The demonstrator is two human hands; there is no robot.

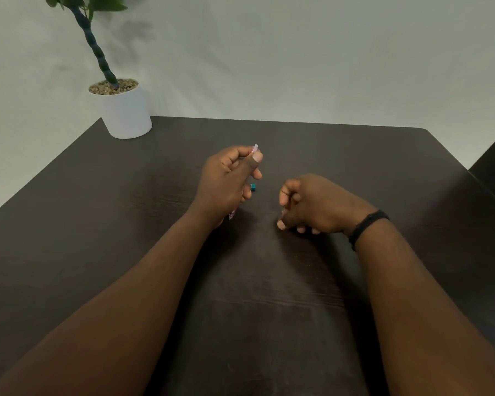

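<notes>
Two hands above a dark table (383,172), pen (255,148) clasped in the left hand (225,184).
Gripped by curled fingers with the thumb pressed near the top end, tip poking out below the palm, close to the wood. Right hand (315,204) curled tight just beside that grip; cannot tell if pinching anything. Small teal piece (253,187) lying just beyond the left fingertips, between both hands. Likely risks: knocking that piece away with a careless knuckle, or losing the pen through a loosened fist. Plenty of bare wood on every side of the grip; pot (126,115) well off to the far left, table edges well apart.
</notes>
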